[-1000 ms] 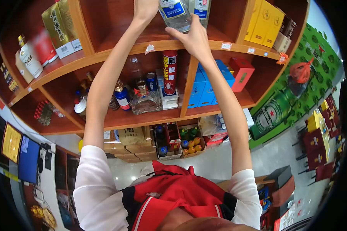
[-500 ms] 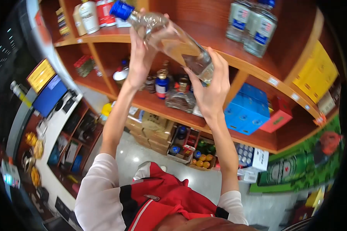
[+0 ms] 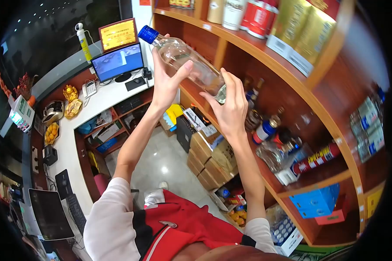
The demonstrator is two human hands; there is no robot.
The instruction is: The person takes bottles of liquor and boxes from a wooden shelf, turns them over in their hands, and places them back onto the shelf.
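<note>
A clear glass bottle (image 3: 191,61) with a blue cap (image 3: 148,34) is tilted in the air, its cap end up and to the left and its base lower right. My left hand (image 3: 166,82) is closed around the neck end, thumb lying across the glass and fingers partly hidden behind it. At the base, my right hand (image 3: 231,102) grips the bottle between thumb and fingers. Behind the bottle stands a wooden shelf unit (image 3: 268,52).
A white counter (image 3: 67,126) on the left carries a monitor (image 3: 117,63), a telephone (image 3: 89,88) and a keyboard (image 3: 77,213). Cardboard boxes (image 3: 213,172) are stacked below the shelves. Bottles, gold boxes (image 3: 302,32) and a blue box (image 3: 315,201) occupy the shelves.
My view has turned left, so the shelves sit further right and more of the counter shows. Both hands still hold the bottle; my left thumb now lies across its near side.
</note>
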